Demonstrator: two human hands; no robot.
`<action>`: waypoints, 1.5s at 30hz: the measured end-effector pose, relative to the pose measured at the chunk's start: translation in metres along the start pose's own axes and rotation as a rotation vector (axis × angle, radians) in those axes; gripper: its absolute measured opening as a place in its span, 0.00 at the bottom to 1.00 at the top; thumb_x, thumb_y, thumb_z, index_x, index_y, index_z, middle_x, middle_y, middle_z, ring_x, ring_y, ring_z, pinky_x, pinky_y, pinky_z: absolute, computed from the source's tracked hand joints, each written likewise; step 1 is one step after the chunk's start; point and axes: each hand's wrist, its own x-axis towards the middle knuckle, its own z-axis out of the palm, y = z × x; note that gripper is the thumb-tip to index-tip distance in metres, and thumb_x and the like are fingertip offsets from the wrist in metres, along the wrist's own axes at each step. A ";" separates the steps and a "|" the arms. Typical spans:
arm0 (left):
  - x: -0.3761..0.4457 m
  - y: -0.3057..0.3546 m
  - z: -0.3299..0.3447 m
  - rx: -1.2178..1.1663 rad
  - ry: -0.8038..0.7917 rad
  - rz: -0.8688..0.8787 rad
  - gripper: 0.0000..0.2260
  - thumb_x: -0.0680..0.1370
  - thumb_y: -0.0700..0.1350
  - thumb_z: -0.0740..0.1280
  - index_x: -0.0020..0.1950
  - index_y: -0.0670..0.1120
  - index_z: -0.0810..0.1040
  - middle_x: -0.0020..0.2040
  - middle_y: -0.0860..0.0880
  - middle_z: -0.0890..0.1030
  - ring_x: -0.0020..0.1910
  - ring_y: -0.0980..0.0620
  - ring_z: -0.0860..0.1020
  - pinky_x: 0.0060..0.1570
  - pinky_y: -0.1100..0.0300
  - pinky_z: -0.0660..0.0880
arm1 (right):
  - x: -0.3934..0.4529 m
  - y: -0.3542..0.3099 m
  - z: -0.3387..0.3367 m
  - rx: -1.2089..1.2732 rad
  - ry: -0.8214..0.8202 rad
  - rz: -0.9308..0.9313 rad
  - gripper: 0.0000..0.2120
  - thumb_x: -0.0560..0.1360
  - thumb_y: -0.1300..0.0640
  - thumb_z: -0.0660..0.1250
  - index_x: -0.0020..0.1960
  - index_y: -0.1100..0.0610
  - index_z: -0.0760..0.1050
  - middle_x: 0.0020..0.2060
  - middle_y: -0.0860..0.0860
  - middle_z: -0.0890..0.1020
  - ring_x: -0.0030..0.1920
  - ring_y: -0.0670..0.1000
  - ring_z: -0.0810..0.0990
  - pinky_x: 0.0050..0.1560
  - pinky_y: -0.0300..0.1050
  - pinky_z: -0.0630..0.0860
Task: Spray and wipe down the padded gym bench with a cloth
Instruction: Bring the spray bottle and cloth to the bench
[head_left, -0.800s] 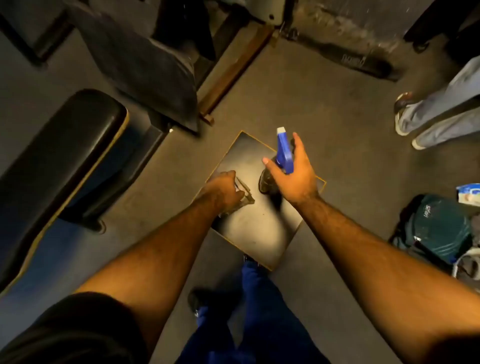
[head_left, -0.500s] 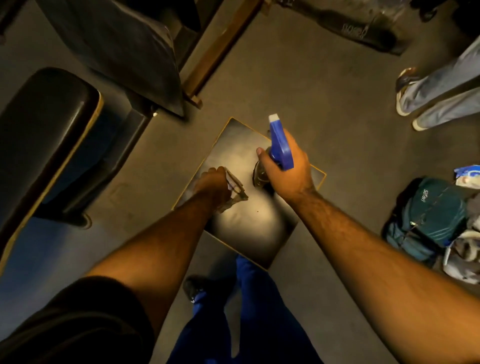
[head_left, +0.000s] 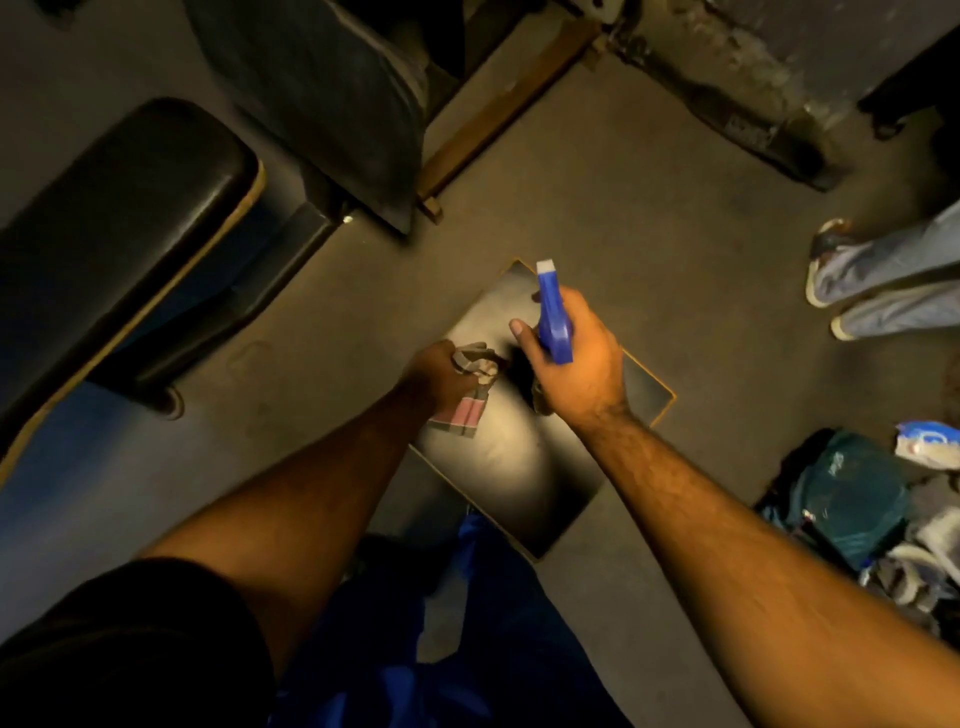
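Note:
A black square padded seat with a tan edge lies below both hands in the middle of the floor. My left hand is shut on a checked grey and pink cloth, which hangs clear of the pad. My right hand grips a spray bottle by its blue trigger head; the white nozzle points away from me. The bottle's body is mostly hidden under that hand. A long black padded bench with a tan edge stretches along the left.
A dark angled machine panel and a wooden beam stand at the back. Another person's feet and trouser legs are at the right. A teal bag and bundled items lie at the lower right. My blue trouser leg is below.
My left hand has lifted the cloth off the square pad, so it now hangs loose. My right hand has raised the spray bottle slightly. The camera view has shifted a little.

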 end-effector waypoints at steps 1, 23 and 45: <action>-0.007 -0.004 -0.012 -0.068 0.009 -0.009 0.18 0.73 0.46 0.74 0.59 0.40 0.78 0.54 0.43 0.81 0.53 0.43 0.79 0.54 0.55 0.74 | 0.001 -0.010 0.007 -0.009 -0.018 -0.004 0.18 0.77 0.47 0.71 0.62 0.55 0.75 0.49 0.52 0.82 0.48 0.54 0.80 0.51 0.49 0.79; -0.108 -0.324 -0.375 -1.013 0.376 -0.289 0.13 0.75 0.38 0.71 0.58 0.48 0.79 0.50 0.48 0.84 0.47 0.51 0.84 0.46 0.54 0.81 | 0.003 -0.357 0.354 0.101 -0.562 -0.222 0.08 0.76 0.54 0.74 0.47 0.51 0.75 0.38 0.44 0.79 0.41 0.47 0.80 0.45 0.43 0.79; 0.081 -0.488 -0.509 -1.434 0.487 -0.449 0.09 0.75 0.35 0.70 0.54 0.44 0.81 0.46 0.45 0.84 0.45 0.48 0.84 0.40 0.58 0.82 | 0.163 -0.398 0.630 0.157 -0.884 0.045 0.05 0.78 0.60 0.69 0.47 0.52 0.76 0.39 0.50 0.78 0.43 0.53 0.79 0.52 0.57 0.79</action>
